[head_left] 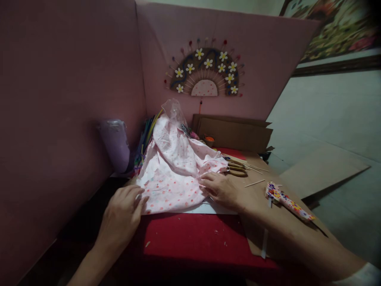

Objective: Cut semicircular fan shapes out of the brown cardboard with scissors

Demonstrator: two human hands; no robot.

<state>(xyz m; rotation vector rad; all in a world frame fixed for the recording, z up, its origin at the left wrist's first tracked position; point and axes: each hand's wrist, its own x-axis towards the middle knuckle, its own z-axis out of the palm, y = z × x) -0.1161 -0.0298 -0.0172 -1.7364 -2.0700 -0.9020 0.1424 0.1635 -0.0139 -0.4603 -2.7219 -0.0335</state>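
Observation:
A pink cloth with red dots (169,190) lies spread over white paper (218,208) near the table's front, its far part bunched up in folds. At the cloth's front left corner, my left hand (125,208) has its thumb and fingers closed on the edge. My right hand (218,190) grips the cloth at its right side, fingers bent over the fabric. Just beyond that hand are scissors with dark golden handles (237,169), their blades partly hidden.
Brown cardboard sheets (235,133) stand behind the cloth. Thin wooden sticks (254,183) and a flower-patterned glue gun (288,202) lie to the right. At left is a purple container (114,145). A decorated fan (205,71) hangs on the pink panel. Scraps dot the red tablecloth (190,234).

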